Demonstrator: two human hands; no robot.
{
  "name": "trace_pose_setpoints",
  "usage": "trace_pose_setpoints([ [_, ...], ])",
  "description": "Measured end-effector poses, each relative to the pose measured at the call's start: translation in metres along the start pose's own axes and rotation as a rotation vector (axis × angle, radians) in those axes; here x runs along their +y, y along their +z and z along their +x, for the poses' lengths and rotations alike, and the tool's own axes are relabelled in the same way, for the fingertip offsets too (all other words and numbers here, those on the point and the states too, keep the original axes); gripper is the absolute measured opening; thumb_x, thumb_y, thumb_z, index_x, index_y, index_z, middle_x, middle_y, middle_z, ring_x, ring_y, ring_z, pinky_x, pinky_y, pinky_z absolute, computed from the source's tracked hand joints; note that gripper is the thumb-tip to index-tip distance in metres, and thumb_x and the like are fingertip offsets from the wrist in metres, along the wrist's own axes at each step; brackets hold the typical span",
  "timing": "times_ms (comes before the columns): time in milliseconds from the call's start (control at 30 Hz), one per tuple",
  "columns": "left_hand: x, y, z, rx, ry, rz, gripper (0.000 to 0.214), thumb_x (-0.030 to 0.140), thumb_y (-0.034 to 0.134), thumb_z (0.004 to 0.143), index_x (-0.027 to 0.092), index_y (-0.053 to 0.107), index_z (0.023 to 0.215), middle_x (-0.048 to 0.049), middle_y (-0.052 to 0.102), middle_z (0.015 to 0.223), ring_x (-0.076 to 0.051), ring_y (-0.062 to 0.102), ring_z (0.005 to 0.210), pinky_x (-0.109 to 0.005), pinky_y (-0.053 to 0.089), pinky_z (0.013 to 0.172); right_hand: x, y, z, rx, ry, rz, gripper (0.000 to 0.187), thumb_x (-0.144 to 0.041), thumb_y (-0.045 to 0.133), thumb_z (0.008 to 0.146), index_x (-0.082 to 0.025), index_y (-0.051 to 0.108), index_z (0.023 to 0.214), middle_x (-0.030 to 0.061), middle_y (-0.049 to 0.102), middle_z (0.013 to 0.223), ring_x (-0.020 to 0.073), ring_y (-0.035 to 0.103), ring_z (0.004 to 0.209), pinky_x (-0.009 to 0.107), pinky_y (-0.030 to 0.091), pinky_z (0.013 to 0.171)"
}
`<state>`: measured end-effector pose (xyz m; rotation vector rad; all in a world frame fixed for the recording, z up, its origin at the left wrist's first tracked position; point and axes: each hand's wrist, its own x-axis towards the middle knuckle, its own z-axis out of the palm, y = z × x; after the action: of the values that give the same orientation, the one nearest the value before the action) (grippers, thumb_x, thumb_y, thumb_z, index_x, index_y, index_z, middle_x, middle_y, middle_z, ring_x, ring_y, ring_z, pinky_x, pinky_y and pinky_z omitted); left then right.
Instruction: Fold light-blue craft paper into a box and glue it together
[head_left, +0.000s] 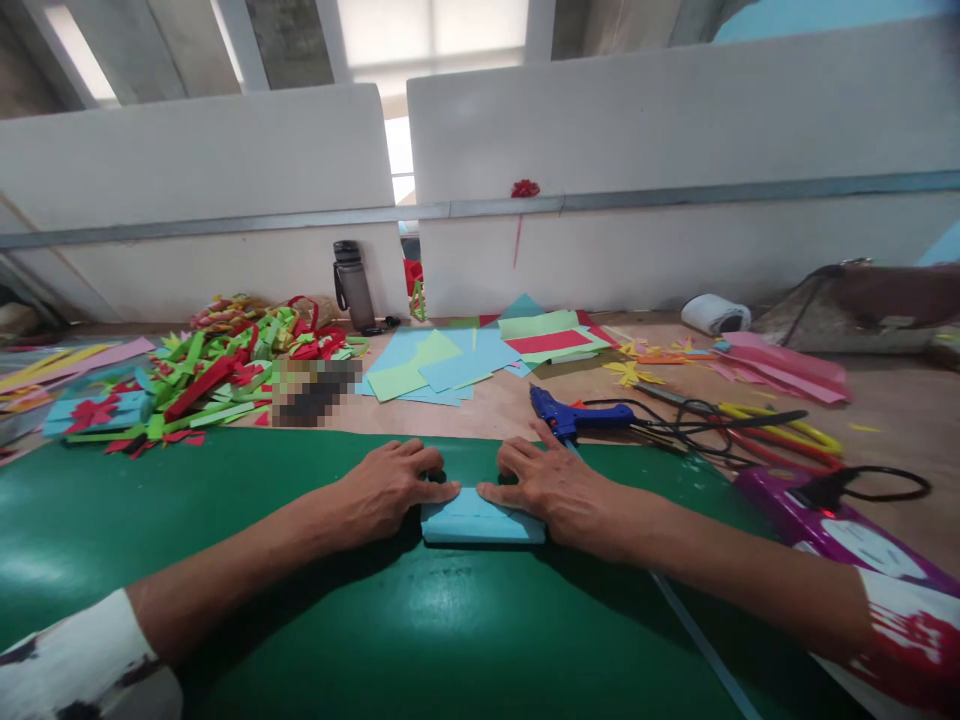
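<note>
A folded piece of light blue paper [484, 523] lies on the green mat [300, 620] in front of me. My left hand [397, 480] is at its left end, thumb laid on the upper edge and the other fingers curled beyond it. At the right end, my right hand [559, 490] grips the same edge with its thumb, and its index finger is raised a little. Both thumb tips point inward, with a small gap between them. What the fingertips behind the paper touch is partly hidden.
Beyond the mat are a blue glue gun [577, 415], pliers [787, 430] and a purple power strip [847, 525] on the right. Coloured paper sheets [465, 360] lie ahead. A heap of green and red strips [217, 375] and a dark bottle [355, 290] stand left.
</note>
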<state>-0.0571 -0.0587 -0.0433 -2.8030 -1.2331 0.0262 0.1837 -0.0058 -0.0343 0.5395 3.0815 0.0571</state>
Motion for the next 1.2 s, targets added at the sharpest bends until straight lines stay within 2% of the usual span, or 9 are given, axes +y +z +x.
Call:
trace_pose_setpoints([
  [133, -0.002, 0.005, -0.010, 0.036, -0.008, -0.014, 0.048, 0.002, 0.043, 0.078, 0.028, 0.052, 0.117, -0.0065, 0.052, 0.102, -0.020, 0.046, 0.084, -0.030, 0.040, 0.072, 0.008, 0.006, -0.012, -0.001, 0.023, -0.039, 0.058, 0.003, 0.044, 0.061, -0.025, 0.055, 0.110, 0.0069, 0.049, 0.094, 0.0220, 0.045, 0.093, 0.054, 0.012, 0.096],
  [200, -0.003, 0.008, -0.014, 0.059, -0.017, -0.034, 0.048, 0.000, 0.040, 0.077, 0.026, 0.053, 0.116, -0.0074, 0.051, 0.106, -0.020, 0.046, 0.087, -0.030, 0.040, 0.072, 0.012, 0.011, -0.018, 0.002, 0.037, -0.052, 0.060, 0.003, 0.044, 0.059, -0.025, 0.054, 0.110, 0.0072, 0.049, 0.095, 0.0227, 0.045, 0.093, 0.056, 0.011, 0.095],
  [500, -0.004, 0.015, -0.029, 0.140, -0.078, -0.156, 0.043, 0.004, 0.033, 0.084, 0.025, 0.058, 0.112, -0.0085, 0.051, 0.117, -0.021, 0.046, 0.097, -0.035, 0.043, 0.080, 0.014, 0.017, -0.030, 0.018, 0.098, -0.059, 0.061, 0.005, 0.042, 0.057, -0.024, 0.056, 0.110, 0.0080, 0.050, 0.096, 0.0225, 0.046, 0.093, 0.056, 0.014, 0.093],
  [600, -0.003, 0.015, -0.028, 0.162, -0.096, -0.218, 0.042, 0.003, 0.034, 0.082, 0.023, 0.061, 0.107, -0.0079, 0.053, 0.115, -0.021, 0.047, 0.097, -0.035, 0.043, 0.081, 0.015, 0.017, -0.029, 0.026, 0.094, -0.058, 0.063, 0.004, 0.043, 0.057, -0.025, 0.055, 0.111, 0.0085, 0.051, 0.097, 0.0228, 0.047, 0.094, 0.057, 0.015, 0.093],
  [700, -0.002, 0.015, -0.022, 0.217, -0.115, -0.268, 0.044, 0.001, 0.033, 0.082, 0.021, 0.057, 0.113, -0.0088, 0.055, 0.110, -0.020, 0.047, 0.096, -0.034, 0.042, 0.082, 0.014, 0.016, -0.028, 0.023, 0.083, -0.084, 0.061, 0.003, 0.045, 0.059, -0.025, 0.055, 0.112, 0.0091, 0.051, 0.096, 0.0244, 0.047, 0.096, 0.058, 0.015, 0.093],
  [833, 0.000, 0.012, -0.012, 0.114, -0.101, -0.168, 0.049, 0.002, 0.037, 0.083, 0.029, 0.055, 0.119, -0.0084, 0.051, 0.108, -0.020, 0.047, 0.093, -0.034, 0.041, 0.079, 0.014, 0.016, -0.025, 0.018, 0.071, -0.121, 0.055, -0.001, 0.047, 0.061, -0.025, 0.056, 0.110, 0.0100, 0.052, 0.097, 0.0274, 0.044, 0.099, 0.060, 0.014, 0.093],
  [933, 0.002, 0.009, -0.006, 0.052, -0.088, -0.097, 0.055, 0.000, 0.040, 0.080, 0.034, 0.052, 0.121, -0.0082, 0.049, 0.106, -0.020, 0.047, 0.091, -0.032, 0.040, 0.075, 0.013, 0.016, -0.022, 0.023, 0.054, -0.093, 0.062, 0.001, 0.046, 0.060, -0.027, 0.053, 0.114, 0.0082, 0.050, 0.097, 0.0247, 0.045, 0.096, 0.058, 0.012, 0.095],
  [1033, 0.001, 0.009, 0.000, 0.036, -0.054, -0.056, 0.058, 0.001, 0.043, 0.079, 0.038, 0.048, 0.124, -0.0069, 0.048, 0.103, -0.019, 0.048, 0.087, -0.030, 0.039, 0.072, 0.010, 0.012, -0.018, 0.035, 0.039, -0.031, 0.064, 0.003, 0.044, 0.062, -0.030, 0.053, 0.116, 0.0056, 0.049, 0.093, 0.0210, 0.046, 0.092, 0.055, 0.012, 0.097],
  [1200, -0.001, 0.015, 0.010, 0.049, -0.001, 0.001, 0.055, 0.008, 0.047, 0.080, 0.040, 0.044, 0.125, -0.0057, 0.048, 0.100, -0.019, 0.049, 0.085, -0.031, 0.037, 0.073, 0.000, 0.003, -0.007, 0.038, 0.019, 0.041, 0.055, 0.002, 0.042, 0.069, -0.029, 0.056, 0.113, 0.0043, 0.049, 0.090, 0.0186, 0.046, 0.089, 0.048, 0.018, 0.096],
])
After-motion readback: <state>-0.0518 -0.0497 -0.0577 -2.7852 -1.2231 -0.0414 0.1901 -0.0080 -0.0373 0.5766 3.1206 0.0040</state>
